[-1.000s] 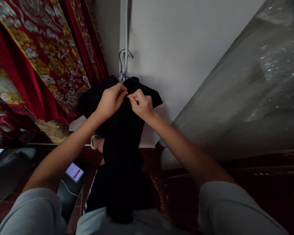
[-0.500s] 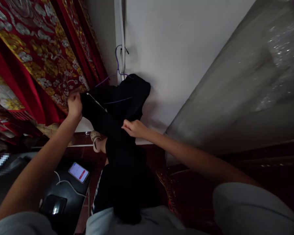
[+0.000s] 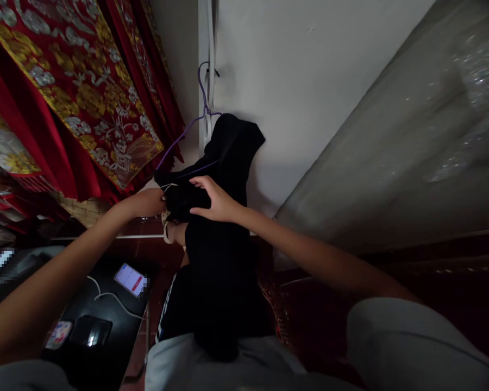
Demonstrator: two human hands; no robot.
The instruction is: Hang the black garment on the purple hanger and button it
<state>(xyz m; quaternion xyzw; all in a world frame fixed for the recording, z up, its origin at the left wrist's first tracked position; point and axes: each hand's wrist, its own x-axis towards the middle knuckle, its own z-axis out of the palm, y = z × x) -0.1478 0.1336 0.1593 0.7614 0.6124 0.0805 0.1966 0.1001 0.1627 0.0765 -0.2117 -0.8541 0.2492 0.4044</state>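
A black shirt (image 3: 238,155) hangs from a thin purple wire hanger (image 3: 204,112), hooked onto a fitting on the wall. One shoulder of the shirt drapes over the hanger's right side, while the left arm of the hanger shows bare. My left hand (image 3: 147,202) is closed on the shirt's left edge, beside a thin white strip. Over the front of the shirt is my right hand (image 3: 218,203), its thumb and fingers spread apart with nothing between them. The lower folds merge with my dark shorts, so their border is hard to see.
Red embroidered drapery (image 3: 101,103) hangs at the left. A black table (image 3: 118,331) at lower left bears a lit phone (image 3: 129,279), a white cable (image 3: 116,302) and a dark glossy case (image 3: 92,330). A large plastic-wrapped grey panel (image 3: 391,136) leans at the right.
My left hand has moved right and down with the shirt's edge, gathering the stretched cloth. My right hand has let go and opened. More of the hanger's left arm shows.
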